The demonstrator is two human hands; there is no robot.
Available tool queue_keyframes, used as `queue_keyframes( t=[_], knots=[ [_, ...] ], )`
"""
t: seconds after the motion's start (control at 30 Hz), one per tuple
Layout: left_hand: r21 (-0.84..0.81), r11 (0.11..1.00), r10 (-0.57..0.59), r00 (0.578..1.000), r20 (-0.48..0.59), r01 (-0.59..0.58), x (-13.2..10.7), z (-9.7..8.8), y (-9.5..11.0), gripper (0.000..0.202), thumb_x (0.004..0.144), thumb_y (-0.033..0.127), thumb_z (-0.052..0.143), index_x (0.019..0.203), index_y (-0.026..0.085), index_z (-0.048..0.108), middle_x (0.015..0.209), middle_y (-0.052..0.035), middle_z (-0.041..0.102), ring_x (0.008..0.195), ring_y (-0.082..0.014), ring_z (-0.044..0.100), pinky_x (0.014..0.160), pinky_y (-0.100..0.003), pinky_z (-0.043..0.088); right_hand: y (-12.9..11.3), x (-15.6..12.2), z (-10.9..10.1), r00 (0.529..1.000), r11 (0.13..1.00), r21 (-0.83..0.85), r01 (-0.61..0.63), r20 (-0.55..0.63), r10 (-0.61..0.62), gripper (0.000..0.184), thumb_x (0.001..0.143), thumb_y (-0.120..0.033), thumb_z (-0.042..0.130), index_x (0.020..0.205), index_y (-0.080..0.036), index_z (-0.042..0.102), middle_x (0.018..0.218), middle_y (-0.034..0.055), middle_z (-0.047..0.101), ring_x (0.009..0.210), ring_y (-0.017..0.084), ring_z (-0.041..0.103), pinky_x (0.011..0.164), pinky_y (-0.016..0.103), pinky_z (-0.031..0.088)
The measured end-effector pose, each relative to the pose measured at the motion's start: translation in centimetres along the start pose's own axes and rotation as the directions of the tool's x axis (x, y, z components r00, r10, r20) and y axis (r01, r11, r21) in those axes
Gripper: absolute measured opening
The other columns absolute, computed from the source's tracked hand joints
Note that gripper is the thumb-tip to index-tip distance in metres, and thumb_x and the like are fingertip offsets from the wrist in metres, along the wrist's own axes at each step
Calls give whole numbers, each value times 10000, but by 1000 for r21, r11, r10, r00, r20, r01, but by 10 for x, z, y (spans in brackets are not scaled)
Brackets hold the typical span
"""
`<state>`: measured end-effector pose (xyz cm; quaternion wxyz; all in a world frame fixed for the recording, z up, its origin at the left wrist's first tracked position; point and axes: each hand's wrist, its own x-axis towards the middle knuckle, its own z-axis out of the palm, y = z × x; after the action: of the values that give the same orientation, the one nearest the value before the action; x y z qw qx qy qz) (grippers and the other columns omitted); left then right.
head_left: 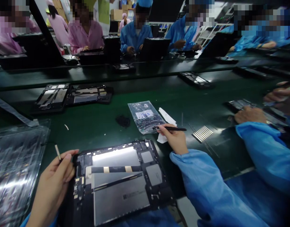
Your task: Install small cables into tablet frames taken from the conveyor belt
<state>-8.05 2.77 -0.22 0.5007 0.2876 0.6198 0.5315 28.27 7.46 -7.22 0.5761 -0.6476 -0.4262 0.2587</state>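
Observation:
An opened tablet back panel (121,183) with exposed grey battery and black frame lies in front of me on the dark green bench. My left hand (55,179) rests at its left edge, fingers closed on a small thin white strip (57,152). My right hand (174,137) is beyond the panel's upper right corner, pinching black tweezers (173,128) whose tip touches a clear plastic bag of small parts (146,116). A white paper slip (167,117) lies beside the bag.
A clear plastic tray (14,170) sits at far left. Two more opened panels (71,97) lie further back. A striped metal piece (202,133) lies right of my hand. A co-worker's blue sleeve (265,151) and hands work at right; several people sit across the bench.

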Motion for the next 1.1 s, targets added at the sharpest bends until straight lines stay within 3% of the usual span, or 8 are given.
queue_keyframes(
  t=[0.13, 0.27, 0.37, 0.47, 0.6, 0.83, 0.97, 1.1],
  knots=[
    [-110, 992, 61, 997, -37, -65, -3, 3, 15, 353, 542, 300, 812, 837, 154, 686, 627, 31, 589, 390, 13, 258, 367, -130, 234, -26, -14, -1, 999, 996, 82, -36, 21, 34, 410, 627, -565, 734, 768, -193, 635, 773, 60, 727, 678, 216, 700, 634, 342, 566],
    [-43, 999, -22, 984, 176, 30, -19, 14, 21, 379, 593, 339, 795, 911, 163, 686, 946, -72, 684, 381, 24, 278, 361, -160, 189, -72, -35, 15, 969, 978, 186, -95, 242, 48, 338, 672, -506, 741, 752, -193, 642, 770, 55, 734, 637, 177, 693, 587, 286, 565],
    [91, 992, -118, 881, 458, 85, -34, 29, 19, 452, 676, 385, 749, 1066, 175, 659, 920, -80, 667, 399, 1, 294, 378, -188, 175, -103, -53, 36, 862, 955, 224, -194, 504, 57, 301, 685, -468, 749, 719, -189, 642, 733, 47, 732, 591, 154, 682, 557, 251, 555],
    [150, 987, -144, 774, 616, 65, -42, 43, 14, 484, 723, 364, 715, 1155, 177, 606, 889, -59, 641, 433, -14, 318, 408, -204, 203, -121, -66, 55, 741, 945, 198, -259, 668, 63, 305, 675, -462, 760, 714, -184, 640, 653, 33, 713, 567, 156, 676, 555, 250, 554],
    [151, 988, -128, 752, 647, 38, -43, 48, 9, 461, 736, 363, 695, 1116, 126, 588, 622, 27, 528, 432, -28, 297, 432, -210, 207, -127, -72, 71, 653, 908, 179, -379, 747, 126, 302, 655, -439, 782, 718, -180, 641, 575, 13, 690, 553, 128, 662, 546, 203, 532],
    [102, 990, -141, 747, 650, 99, -40, 43, 2, 412, 734, 406, 700, 1023, 133, 588, 704, 15, 534, 434, -8, 281, 425, -207, 193, -128, -74, 79, 580, 798, 150, -583, 765, 280, 304, 632, -417, 798, 698, -167, 636, 583, 8, 694, 493, 73, 608, 496, 145, 478],
    [101, 987, -158, 751, 641, 122, -40, 43, 1, 423, 725, 431, 701, 1001, 129, 592, 825, -26, 588, 420, 2, 312, 408, -209, 203, -123, -71, 78, 587, 801, 135, -583, 752, 300, 319, 641, -442, 785, 689, -160, 643, 611, 23, 701, 480, 75, 603, 476, 152, 475],
    [32, 988, -140, 814, 564, 148, -38, 42, 2, 409, 750, 473, 661, 972, 137, 589, 867, -40, 618, 403, 7, 310, 407, -212, 213, -114, -63, 76, 754, 932, 129, -340, 629, 188, 351, 633, -486, 774, 712, -170, 644, 610, 28, 698, 517, 117, 639, 503, 201, 512]
  ],
)
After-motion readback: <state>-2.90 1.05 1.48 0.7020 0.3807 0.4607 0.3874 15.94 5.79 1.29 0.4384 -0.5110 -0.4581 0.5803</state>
